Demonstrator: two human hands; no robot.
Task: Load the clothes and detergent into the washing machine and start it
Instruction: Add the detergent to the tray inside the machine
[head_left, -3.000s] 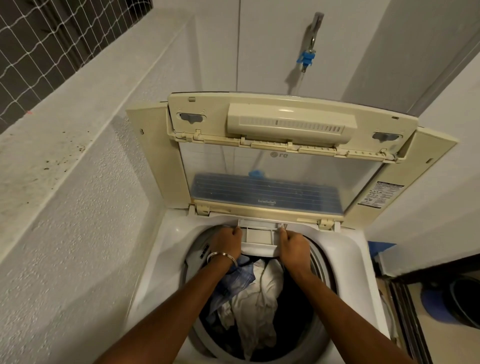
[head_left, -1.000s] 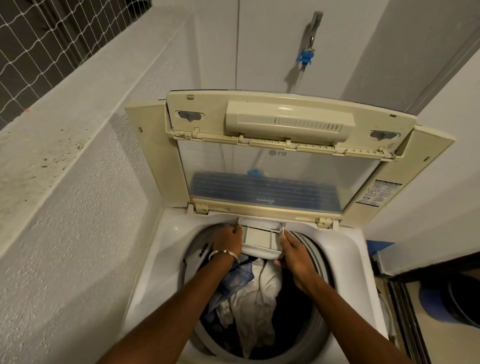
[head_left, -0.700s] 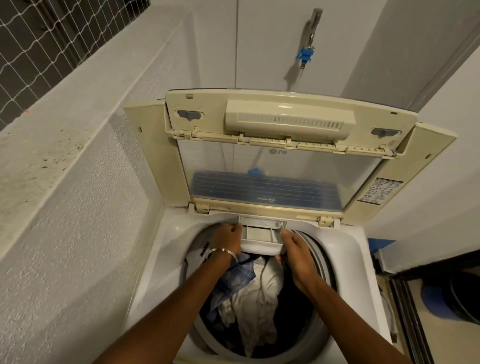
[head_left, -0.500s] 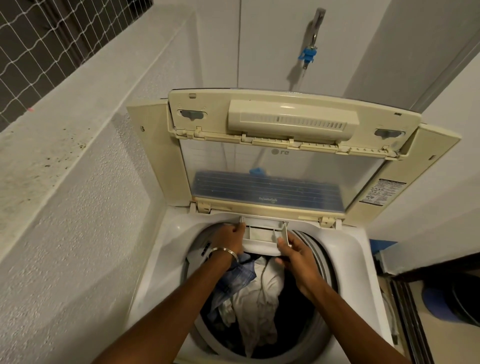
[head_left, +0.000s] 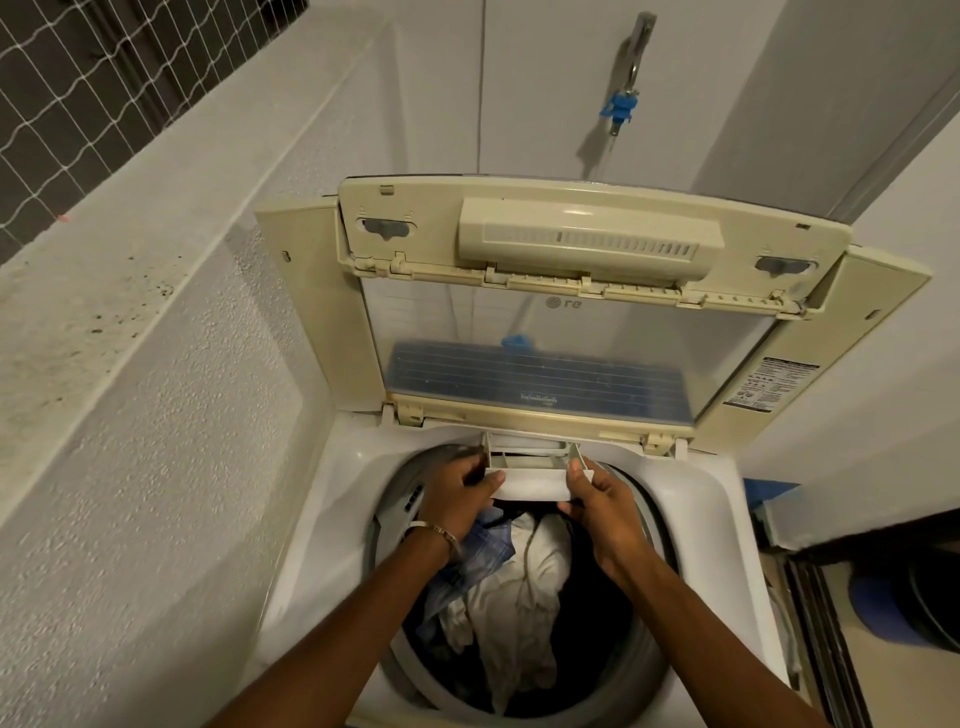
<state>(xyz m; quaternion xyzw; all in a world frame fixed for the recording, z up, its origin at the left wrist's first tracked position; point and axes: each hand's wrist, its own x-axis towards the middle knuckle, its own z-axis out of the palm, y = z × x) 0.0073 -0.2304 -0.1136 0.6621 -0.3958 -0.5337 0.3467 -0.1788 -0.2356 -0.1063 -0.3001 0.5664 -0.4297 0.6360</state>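
two hands pinch the small detergent drawer (head_left: 530, 486) at the drum's back rim: left hand (head_left: 460, 493) closed on its left end, right hand (head_left: 597, 499) on its right. light, stiff plastic; soft clothes (head_left: 514, 577) lie below.

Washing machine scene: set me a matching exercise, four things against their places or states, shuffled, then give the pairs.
Things:
1. lid
2. detergent drawer
3. clothes
4. tap

Places or states:
A. on the wall above the machine
B. raised, standing open
C. lying in the drum
D. pulled out, held by the left hand and right hand

Pairs: 1-B, 2-D, 3-C, 4-A
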